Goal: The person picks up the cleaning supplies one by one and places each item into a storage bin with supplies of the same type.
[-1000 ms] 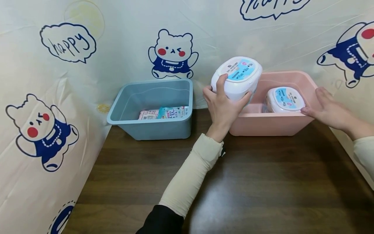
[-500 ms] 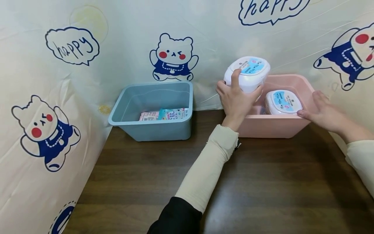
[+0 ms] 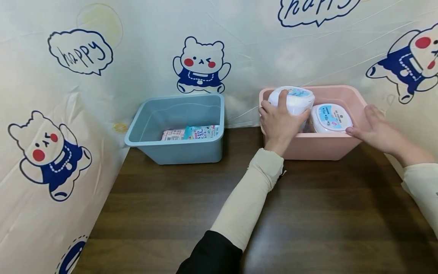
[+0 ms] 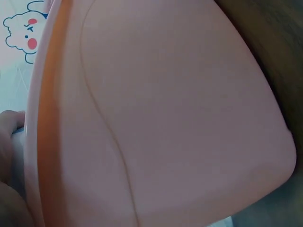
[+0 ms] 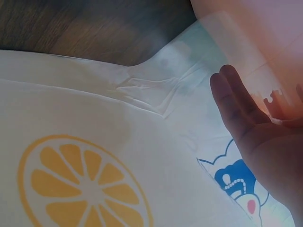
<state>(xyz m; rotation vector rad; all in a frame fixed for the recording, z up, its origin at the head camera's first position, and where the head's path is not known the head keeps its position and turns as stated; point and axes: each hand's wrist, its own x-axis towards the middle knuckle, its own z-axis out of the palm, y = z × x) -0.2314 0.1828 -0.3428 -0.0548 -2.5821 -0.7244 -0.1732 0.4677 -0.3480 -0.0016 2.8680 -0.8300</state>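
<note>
My left hand (image 3: 281, 123) grips a white lidded tub (image 3: 301, 103) with a blue label, fingers spread round its near side. The tub is slightly tilted and partly below the rim of the pink bin (image 3: 318, 148), at its left end. A second, similar white tub (image 3: 331, 117) sits in the bin to the right. My right hand (image 3: 393, 133) rests at the bin's right corner, thumb on the front rim. The right wrist view shows straight fingers (image 5: 236, 97) along the bin's outer wall. The left wrist view is mostly filled by the pink bin's side (image 4: 180, 109).
A blue bin (image 3: 181, 154) stands on the left of the brown wooden table (image 3: 164, 213). Soft printed packets (image 3: 202, 132) lie inside it. A white sheet with bear drawings (image 3: 143, 57) covers the wall behind and the left side.
My left hand has carried the tub rightward over the pink bin, then lowered it partly inside. My right hand has stayed at the bin's right corner.
</note>
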